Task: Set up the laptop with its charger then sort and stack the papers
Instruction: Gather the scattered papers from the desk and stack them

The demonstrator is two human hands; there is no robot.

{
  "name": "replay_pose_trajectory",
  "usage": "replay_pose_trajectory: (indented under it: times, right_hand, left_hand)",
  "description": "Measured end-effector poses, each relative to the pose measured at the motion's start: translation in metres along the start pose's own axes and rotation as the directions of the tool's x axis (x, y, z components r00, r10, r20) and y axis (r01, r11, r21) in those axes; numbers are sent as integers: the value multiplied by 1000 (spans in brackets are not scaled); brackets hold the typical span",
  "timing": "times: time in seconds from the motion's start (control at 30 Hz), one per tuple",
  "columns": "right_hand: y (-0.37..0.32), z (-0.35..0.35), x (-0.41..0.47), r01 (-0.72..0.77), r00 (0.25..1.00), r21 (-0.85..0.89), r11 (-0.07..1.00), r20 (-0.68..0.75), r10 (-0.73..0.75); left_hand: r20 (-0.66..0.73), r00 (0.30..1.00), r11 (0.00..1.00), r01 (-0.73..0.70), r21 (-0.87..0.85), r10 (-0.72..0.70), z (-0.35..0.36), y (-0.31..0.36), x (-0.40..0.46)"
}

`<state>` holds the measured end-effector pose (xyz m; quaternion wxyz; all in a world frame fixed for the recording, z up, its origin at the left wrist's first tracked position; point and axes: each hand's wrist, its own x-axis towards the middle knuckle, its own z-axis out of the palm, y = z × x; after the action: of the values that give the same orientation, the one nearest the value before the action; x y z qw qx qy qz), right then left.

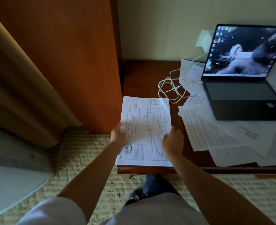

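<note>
both hands on the paper stack at the desk's left front corner: left hand fingers straight against its left edge, right hand loosely curled on the right edge. laptop open, screen lit, white charger cable coiled beside it. loose papers scattered right.

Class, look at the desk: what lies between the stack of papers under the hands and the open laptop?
In the head view, loose papers and the coiled white charger cable lie between the stack and laptop.
</note>
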<state>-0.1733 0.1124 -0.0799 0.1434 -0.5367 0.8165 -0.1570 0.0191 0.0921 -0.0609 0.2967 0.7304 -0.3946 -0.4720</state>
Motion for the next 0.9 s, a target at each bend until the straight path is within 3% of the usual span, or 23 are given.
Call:
replay_pose_trajectory:
  times: [0.1, 0.17, 0.23, 0.33, 0.53, 0.67, 0.77, 0.9]
  right_hand:
    - [3, -5, 3, 14, 999, -54, 998, -50, -16]
    - [5, -9, 5, 15, 999, -27, 1000, -35, -16]
    - [7, -11, 6, 15, 1000, 44, 999, 6, -15]
    - [11, -15, 1, 49, 998, 186, 981, 29, -55]
    - [30, -32, -2, 127, 985, 244, 961, 82, -151]
    - [65, -56, 3, 197, 979, -45, 979, -36, -199]
    - [102, -71, 15, 188, 982, -247, 951, 74, -175]
    - [138, -79, 28, 277, 959, -293, 915, 139, -246]
  left_hand:
    - [9, 1000, 998, -12, 54, 11, -1, 3, -6]
    - [-34, 996, 969, -76, 235, 87, -1, 2, -10]
    - [-66, 974, 861, -160, 482, 218, 5, -2, -18]
    - [7, 931, 757, -302, 579, 365, 18, -1, -37]
    - [152, 917, 762, -392, 516, 369, 46, 12, -64]
    - [155, 933, 860, -358, 363, 323, 80, 20, -86]
    - [169, 951, 931, -291, 220, 258, 117, 26, -99]
    - [141, 979, 976, -167, 136, 148, 165, 37, -110]
